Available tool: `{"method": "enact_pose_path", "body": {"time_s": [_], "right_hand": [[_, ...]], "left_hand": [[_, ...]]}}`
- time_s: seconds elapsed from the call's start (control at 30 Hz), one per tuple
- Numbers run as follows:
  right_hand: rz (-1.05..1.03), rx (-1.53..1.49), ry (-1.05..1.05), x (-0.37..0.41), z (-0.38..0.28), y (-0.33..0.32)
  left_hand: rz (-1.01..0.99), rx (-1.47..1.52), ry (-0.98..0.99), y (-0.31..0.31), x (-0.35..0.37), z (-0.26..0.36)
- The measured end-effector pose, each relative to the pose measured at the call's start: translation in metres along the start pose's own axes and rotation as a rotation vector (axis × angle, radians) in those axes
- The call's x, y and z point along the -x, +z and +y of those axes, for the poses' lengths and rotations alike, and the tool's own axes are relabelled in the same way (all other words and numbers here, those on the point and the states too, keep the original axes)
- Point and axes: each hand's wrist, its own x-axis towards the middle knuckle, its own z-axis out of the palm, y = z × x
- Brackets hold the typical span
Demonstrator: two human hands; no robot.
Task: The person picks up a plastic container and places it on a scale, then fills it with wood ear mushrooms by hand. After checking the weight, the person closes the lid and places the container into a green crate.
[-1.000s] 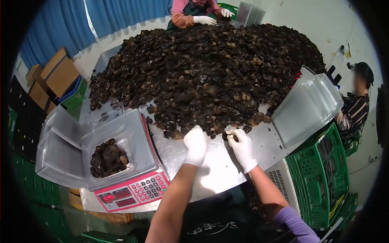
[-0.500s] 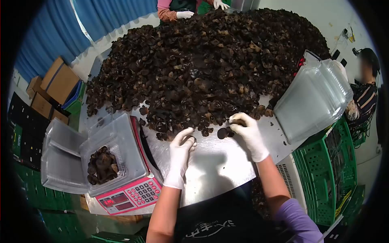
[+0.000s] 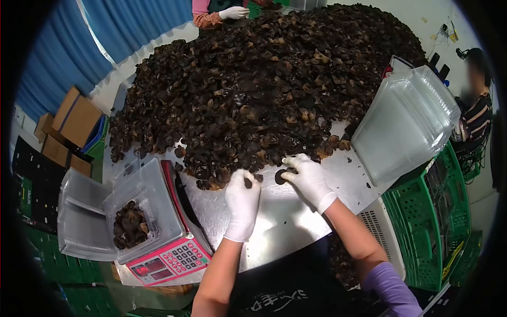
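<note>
A big heap of dark brown wood ear mushrooms (image 3: 253, 100) covers most of the metal table (image 3: 274, 216). At its near edge, my left hand (image 3: 243, 206), in a white glove, has thumb and fingers pinched on a small dark mushroom piece (image 3: 248, 183). To its right is my gloved right hand (image 3: 309, 182), fingers curled and thumb against a dark round mushroom piece (image 3: 280, 177). On the left, a clear plastic box (image 3: 150, 224) holding mushrooms (image 3: 130, 226) rests on a pink scale (image 3: 174, 264) with a lit display.
Stacked clear plastic boxes (image 3: 406, 127) stand at the table's right, above green crates (image 3: 417, 227). Clear lids or trays (image 3: 82, 222) lean left of the scale. A co-worker's gloved hand (image 3: 234, 12) is behind the heap; another person (image 3: 478, 111) sits far right.
My view has shifted slightly. My left hand has moved right, and my right hand has moved left onto the round mushroom piece. The co-worker's hand behind the heap has lifted.
</note>
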Motion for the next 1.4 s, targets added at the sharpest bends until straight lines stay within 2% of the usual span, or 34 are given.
{"method": "enact_pose_path", "body": {"time_s": [0.03,0.13,0.17,0.2,0.3,0.37,0.43,0.47,0.5,0.53,0.6,0.67,0.73,0.87,0.93,1.0,1.07,1.1,1.13,1.2,1.27,1.4], "right_hand": [[-0.011,0.104,-0.007,0.000,-0.001,0.009],[-0.057,0.238,0.055,0.002,-0.005,0.027],[-0.012,0.214,0.050,0.005,-0.001,0.034],[-0.015,0.214,0.046,0.005,-0.001,0.033],[-0.016,0.103,0.022,0.009,0.003,0.029],[0.021,0.043,0.015,0.013,0.009,0.028],[0.147,-0.149,-0.042,0.019,0.012,0.029],[0.149,-0.148,-0.046,0.021,0.015,0.028],[0.094,-0.479,0.102,0.023,0.018,0.027],[0.028,-0.809,0.251,0.023,0.019,0.027],[-0.019,-1.016,0.416,0.022,-0.011,-0.001],[-0.094,-1.045,0.402,0.021,-0.027,-0.009],[-0.135,-1.146,0.392,0.016,-0.062,-0.007],[-0.365,-1.059,0.226,0.008,-0.133,0.003],[-0.408,-1.045,0.042,0.000,-0.175,0.014],[-0.364,-0.966,-0.286,-0.010,-0.211,0.036],[-0.239,-0.852,-0.549,-0.019,-0.251,0.058],[-0.286,-0.839,-0.514,-0.019,-0.270,0.068],[-0.272,-0.829,-0.585,-0.021,-0.284,0.082],[-0.424,-0.766,-0.452,-0.018,-0.307,0.101],[-0.253,-0.407,-0.666,-0.022,-0.305,0.132],[-0.218,-0.404,-0.650,-0.015,-0.310,0.129]], "left_hand": [[0.063,0.050,0.063,-0.001,-0.008,0.005],[0.056,-0.169,0.154,0.002,-0.033,0.007],[-0.048,-0.280,0.072,0.005,-0.043,0.005],[-0.118,-0.382,0.080,0.008,-0.051,0.004],[-0.186,-0.470,0.005,0.014,-0.057,0.005],[-0.127,-0.395,0.022,0.015,-0.056,0.001],[-0.028,-0.094,0.043,0.005,-0.047,-0.002],[0.002,0.091,0.050,-0.001,-0.042,-0.006],[-0.018,0.313,-0.063,-0.004,-0.037,-0.015],[-0.201,0.626,-0.354,-0.036,-0.029,0.013],[-0.189,0.803,-0.461,-0.069,-0.013,0.026],[-0.140,0.820,-0.452,-0.108,0.007,0.043],[-0.040,0.706,-0.429,-0.154,0.027,0.044],[0.367,0.227,-0.039,-0.248,0.046,0.025],[0.487,0.138,-0.087,-0.286,0.048,0.002],[0.501,-0.076,-0.028,-0.314,0.046,-0.019],[0.494,-0.119,0.001,-0.323,0.039,-0.033],[0.483,-0.165,0.027,-0.326,0.036,-0.041],[0.446,-0.220,0.082,-0.327,0.033,-0.053],[0.334,-0.334,-0.009,-0.322,0.034,-0.059],[0.264,-0.304,-0.057,-0.316,0.037,-0.065],[0.263,-0.327,-0.030,-0.320,0.038,-0.062]]}}
